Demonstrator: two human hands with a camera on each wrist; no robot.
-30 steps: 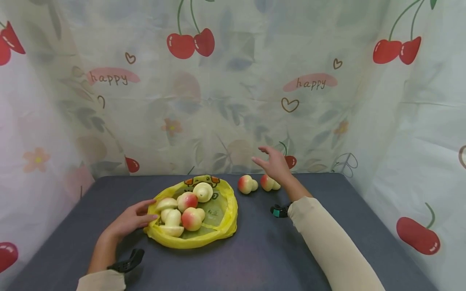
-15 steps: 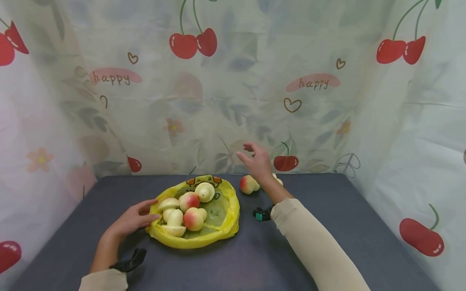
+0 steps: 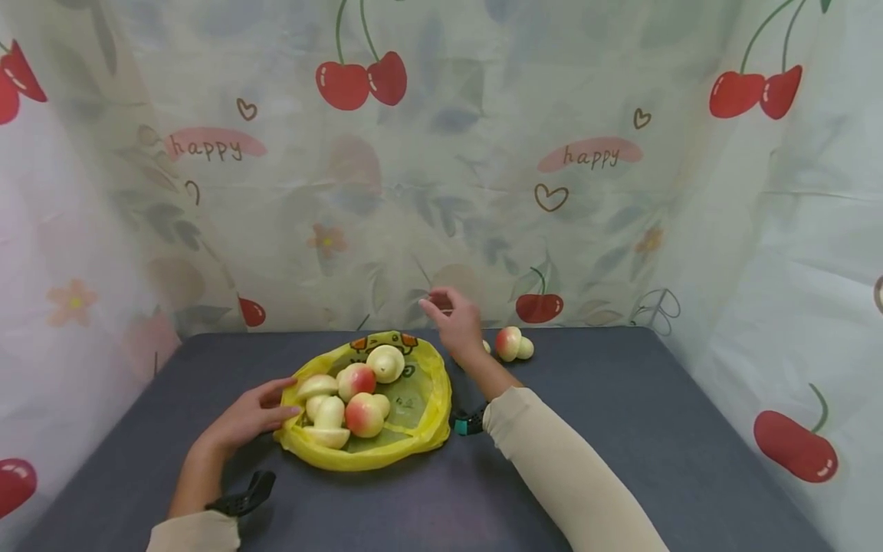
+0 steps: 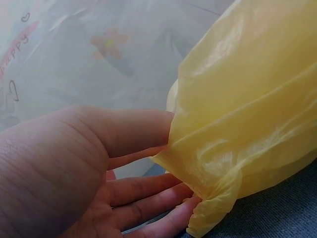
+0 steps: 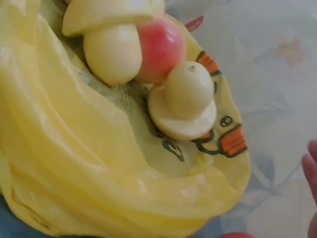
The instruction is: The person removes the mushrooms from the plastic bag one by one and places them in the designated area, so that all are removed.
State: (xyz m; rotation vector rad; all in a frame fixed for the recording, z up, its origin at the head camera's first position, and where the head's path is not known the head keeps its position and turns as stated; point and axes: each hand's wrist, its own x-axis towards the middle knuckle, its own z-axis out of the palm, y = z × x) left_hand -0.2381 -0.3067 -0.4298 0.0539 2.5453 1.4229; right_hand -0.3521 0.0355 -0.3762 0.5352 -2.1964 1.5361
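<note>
My left hand [image 3: 241, 418] is at the left rim of a yellow plastic bag [image 3: 352, 460], thumb and fingers spread with a gap between them. In the left wrist view, several fingertips of that hand pass behind the bag's film [image 4: 247, 124]. Inside the open bag lie several toy mushrooms [image 3: 364, 415] with pale stems, some with red-blushed caps. My right hand [image 3: 458, 326] hovers past the bag's far right side, fingers parted and holding nothing. It hides most of one toy mushroom [image 3: 487, 346]; another mushroom [image 3: 513, 344] lies just right of it.
The dark table [image 3: 586, 429] stands against a cherry-printed curtain [image 3: 441, 192] at its back edge. More curtain hangs on both sides. Each wrist wears a black band, the right one [image 3: 469, 422] with a green patch.
My right hand has moved left and slightly down, from above the right-hand mushroom to in front of the left-hand one. My left hand and the bag have stayed put.
</note>
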